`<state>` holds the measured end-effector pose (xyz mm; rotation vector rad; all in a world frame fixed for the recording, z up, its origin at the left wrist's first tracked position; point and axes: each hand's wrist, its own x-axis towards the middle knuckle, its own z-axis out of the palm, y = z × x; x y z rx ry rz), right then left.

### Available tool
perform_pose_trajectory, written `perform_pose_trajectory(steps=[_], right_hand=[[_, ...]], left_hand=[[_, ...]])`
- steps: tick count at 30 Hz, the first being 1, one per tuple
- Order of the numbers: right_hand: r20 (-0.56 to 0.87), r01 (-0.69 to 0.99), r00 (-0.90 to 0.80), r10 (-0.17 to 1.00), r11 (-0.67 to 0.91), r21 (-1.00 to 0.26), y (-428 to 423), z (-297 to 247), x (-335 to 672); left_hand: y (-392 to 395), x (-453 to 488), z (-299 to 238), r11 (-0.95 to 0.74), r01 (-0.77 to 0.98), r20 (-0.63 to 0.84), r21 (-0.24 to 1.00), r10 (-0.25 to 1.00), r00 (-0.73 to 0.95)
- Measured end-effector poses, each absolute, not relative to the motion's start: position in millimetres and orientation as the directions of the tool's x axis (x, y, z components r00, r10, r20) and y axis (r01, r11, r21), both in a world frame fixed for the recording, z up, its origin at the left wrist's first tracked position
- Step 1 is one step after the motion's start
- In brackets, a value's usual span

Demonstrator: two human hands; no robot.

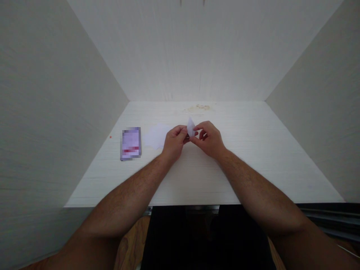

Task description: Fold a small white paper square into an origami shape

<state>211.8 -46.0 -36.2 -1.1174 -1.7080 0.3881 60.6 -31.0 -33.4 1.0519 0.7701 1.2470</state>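
Observation:
A small piece of folded white paper (190,126) comes to a point at its top and is held between my two hands over the middle of the table. My left hand (176,140) pinches its left side, thumb uppermost. From the right, the thumb and forefinger of my right hand (209,138) grip its other edge and lower corner, the remaining fingers curled. Partly behind my left hand lie white paper sheets (156,135), flat on the table. How the folds run inside the paper is too small to make out.
A phone-like flat device (131,144) with a blurred-out screen lies left of the sheets. Pale walls enclose the white table (253,165) at the back and both sides. A brownish stain (201,108) marks the far part, and a tiny orange speck (110,137) the left edge.

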Motion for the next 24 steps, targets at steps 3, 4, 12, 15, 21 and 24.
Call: perform_pose_trajectory(steps=[3,4,12,15,21,24], right_hand=[[0.537,0.493,-0.027,0.843,0.478,-0.727,-47.3,-33.9,210.5],[0.522,0.492,-0.016,0.853,0.461,-0.738,-47.7,-33.4,210.0],[0.479,0.485,0.033,0.877,0.404,-0.775,-48.7,-32.8,206.4],[0.465,0.484,0.04,0.884,0.39,-0.783,-48.7,-32.3,205.2],[0.487,0.491,0.051,0.872,0.403,-0.772,-47.6,-33.1,203.7],[0.491,0.495,0.059,0.869,0.401,-0.771,-47.0,-34.1,203.2]], left_hand=[[-31.7,60.6,-32.8,-0.025,-0.345,0.096,0.938,0.977,0.189],[-31.9,60.6,-32.7,-0.027,-0.343,0.097,0.939,0.977,0.188],[-32.8,58.6,-34.6,-0.024,-0.362,0.108,0.932,0.97,0.216],[-32.9,58.3,-34.8,-0.031,-0.345,0.107,0.938,0.973,0.204],[-33.1,57.6,-35.4,-0.049,-0.326,0.118,0.944,0.973,0.198],[-32.7,57.3,-36.5,-0.06,-0.334,0.127,0.941,0.975,0.181]])
